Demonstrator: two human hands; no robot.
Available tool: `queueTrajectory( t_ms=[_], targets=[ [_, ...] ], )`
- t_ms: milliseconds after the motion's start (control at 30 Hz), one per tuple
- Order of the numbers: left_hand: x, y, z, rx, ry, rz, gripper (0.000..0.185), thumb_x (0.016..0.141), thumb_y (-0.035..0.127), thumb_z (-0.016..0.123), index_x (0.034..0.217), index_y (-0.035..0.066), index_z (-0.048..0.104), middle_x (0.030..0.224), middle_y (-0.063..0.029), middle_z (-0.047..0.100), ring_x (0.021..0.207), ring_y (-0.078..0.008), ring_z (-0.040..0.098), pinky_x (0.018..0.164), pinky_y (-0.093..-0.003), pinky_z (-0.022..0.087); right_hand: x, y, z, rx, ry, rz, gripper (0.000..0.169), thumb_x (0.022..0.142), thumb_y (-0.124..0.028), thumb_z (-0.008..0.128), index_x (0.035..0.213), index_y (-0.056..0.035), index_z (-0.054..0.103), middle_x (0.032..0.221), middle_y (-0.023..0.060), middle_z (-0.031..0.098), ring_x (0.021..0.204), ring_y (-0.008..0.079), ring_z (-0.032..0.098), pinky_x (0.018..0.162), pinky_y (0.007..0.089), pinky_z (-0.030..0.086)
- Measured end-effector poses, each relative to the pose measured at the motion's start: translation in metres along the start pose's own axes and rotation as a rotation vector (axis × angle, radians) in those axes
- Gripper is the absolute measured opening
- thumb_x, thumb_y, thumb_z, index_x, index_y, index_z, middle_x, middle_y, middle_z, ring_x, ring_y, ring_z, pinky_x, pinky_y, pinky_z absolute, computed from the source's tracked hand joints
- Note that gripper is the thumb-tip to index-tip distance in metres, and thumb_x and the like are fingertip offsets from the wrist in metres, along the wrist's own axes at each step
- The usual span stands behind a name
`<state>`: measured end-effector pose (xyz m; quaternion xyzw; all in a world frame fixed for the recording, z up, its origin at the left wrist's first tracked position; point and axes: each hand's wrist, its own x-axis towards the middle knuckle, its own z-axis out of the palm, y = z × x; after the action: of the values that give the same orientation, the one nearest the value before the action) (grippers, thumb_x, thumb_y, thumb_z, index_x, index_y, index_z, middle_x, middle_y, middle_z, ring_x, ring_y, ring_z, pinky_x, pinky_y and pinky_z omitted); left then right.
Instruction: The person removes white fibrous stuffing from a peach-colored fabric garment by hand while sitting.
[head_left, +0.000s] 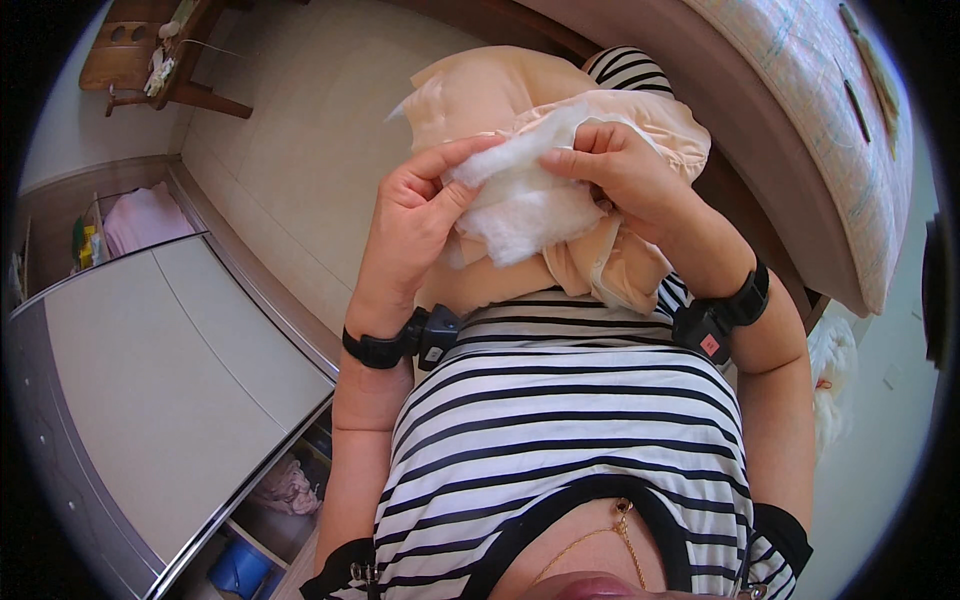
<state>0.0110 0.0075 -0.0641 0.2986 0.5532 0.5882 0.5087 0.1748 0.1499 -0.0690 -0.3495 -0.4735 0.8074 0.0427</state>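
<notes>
White fluffy fibre batting (525, 210) lies over peach-coloured padded fabric (487, 90) spread across my lap. On its left side, my left hand (420, 206) pinches a roll of the batting between thumb and fingers. My right hand (630, 169) grips the batting's upper right part, next to the white edge of the fabric, with its fingers curled and partly hidden. Gathered fabric with an elastic-looking seam (604, 270) bunches below the right hand. Around each forearm is a black strap with a small box, the left one (431, 337) and the right one (709, 330).
A bed with a patterned mattress (817, 112) runs along the right, bearing a dark thin object (856, 111). At the upper left stands a wooden chair (180, 82). A sliding-door cabinet (165, 360) holds pink cloth (146, 217). Beside the bed is a plastic bag (832, 375).
</notes>
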Motion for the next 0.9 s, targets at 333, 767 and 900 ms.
queueTrajectory(
  t_ms=[333,767,900],
  targets=[
    [-0.005,0.008,-0.006,0.126,-0.040,-0.036,0.032,0.088,-0.003,0.050,0.114,0.002,0.068,0.101,-0.0007,0.068,0.088,-0.0058,0.057,0.079,-0.0194,0.046,0.004,0.004,-0.008,-0.053,0.005,0.037,0.016,0.089,-0.021,0.067,0.076,-0.0128,0.064,0.066,-0.0081,0.054,0.054,0.0000,0.044,0.047,0.0179,0.030],
    [-0.004,0.004,-0.012,0.131,-0.037,-0.070,0.024,0.089,0.001,0.056,0.109,0.003,0.070,0.084,0.0052,0.062,0.072,-0.0008,0.049,0.064,-0.0156,0.039,0.002,0.002,-0.005,-0.045,0.037,0.051,0.017,0.088,-0.022,0.066,0.074,-0.0141,0.063,0.066,-0.0081,0.054,0.054,0.0002,0.044,0.047,0.0175,0.031],
    [-0.004,0.007,-0.012,0.194,-0.043,-0.072,0.024,0.089,0.000,0.055,0.108,0.003,0.070,0.087,0.0037,0.064,0.073,-0.0015,0.050,0.066,-0.0162,0.041,0.004,0.002,-0.011,-0.009,-0.035,0.039,0.019,0.087,-0.028,0.069,0.074,-0.0141,0.064,0.065,-0.0074,0.054,0.053,0.0007,0.044,0.046,0.0181,0.030]
  ],
)
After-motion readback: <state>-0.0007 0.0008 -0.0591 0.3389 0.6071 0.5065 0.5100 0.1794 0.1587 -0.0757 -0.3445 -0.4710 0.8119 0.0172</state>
